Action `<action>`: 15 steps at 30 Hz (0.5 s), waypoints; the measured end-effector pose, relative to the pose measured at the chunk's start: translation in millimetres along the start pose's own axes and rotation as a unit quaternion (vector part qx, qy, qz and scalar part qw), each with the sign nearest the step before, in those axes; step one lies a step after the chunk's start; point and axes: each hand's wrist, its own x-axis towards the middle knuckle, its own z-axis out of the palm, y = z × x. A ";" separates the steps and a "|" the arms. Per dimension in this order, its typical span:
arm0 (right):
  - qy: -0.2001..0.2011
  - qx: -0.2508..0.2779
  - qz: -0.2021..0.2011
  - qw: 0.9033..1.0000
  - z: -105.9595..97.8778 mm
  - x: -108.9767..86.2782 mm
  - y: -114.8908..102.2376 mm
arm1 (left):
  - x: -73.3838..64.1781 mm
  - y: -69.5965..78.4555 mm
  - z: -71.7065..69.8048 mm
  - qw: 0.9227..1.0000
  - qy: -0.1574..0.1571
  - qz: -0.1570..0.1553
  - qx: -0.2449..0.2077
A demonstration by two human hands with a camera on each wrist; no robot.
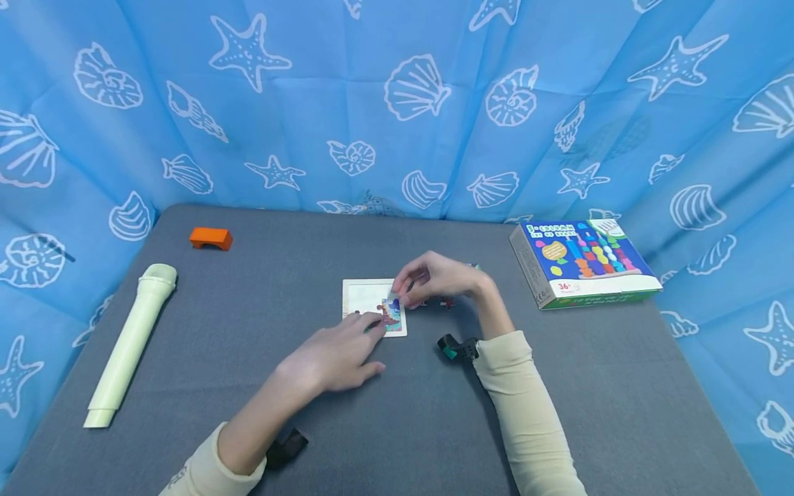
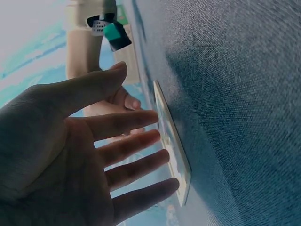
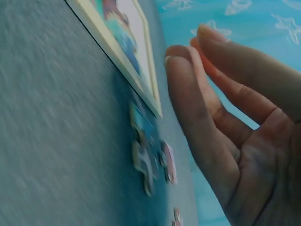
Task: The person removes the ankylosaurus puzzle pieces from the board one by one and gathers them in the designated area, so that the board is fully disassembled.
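A white-framed jigsaw tray (image 1: pixel 360 296) lies flat at the middle of the table. Several joined puzzle pieces (image 1: pixel 391 322) with a colourful picture fill its right part. My left hand (image 1: pixel 338 355) rests its straight fingertips on the tray's near side, palm and spread fingers showing in the left wrist view. Over the tray's right edge is my right hand (image 1: pixel 437 279), fingers bent and thumb apart from the index finger; nothing shows between them in the right wrist view. Beside the tray, loose puzzle pieces (image 3: pixel 143 146) lie on the cloth, partly hidden by that hand in the head view.
A pale green toy microphone (image 1: pixel 131 344) lies at the left, with an orange arch block (image 1: pixel 211 238) behind it. At the back right stands a printed bead-set box (image 1: pixel 586 262). Blue shell-patterned curtain (image 1: pixel 372 103) surrounds the grey table (image 1: pixel 279 275).
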 end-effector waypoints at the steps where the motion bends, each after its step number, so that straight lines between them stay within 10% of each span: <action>1: -0.004 0.000 0.003 1.000 2.4 2.4 -0.8 | -0.5 0.0 0.2 1.000 -0.001 0.002 0.000; 15: 0.009 -0.065 0.038 0.997 25.2 17.0 -15.5 | -1.2 0.5 -1.3 1.000 -0.022 -0.006 0.004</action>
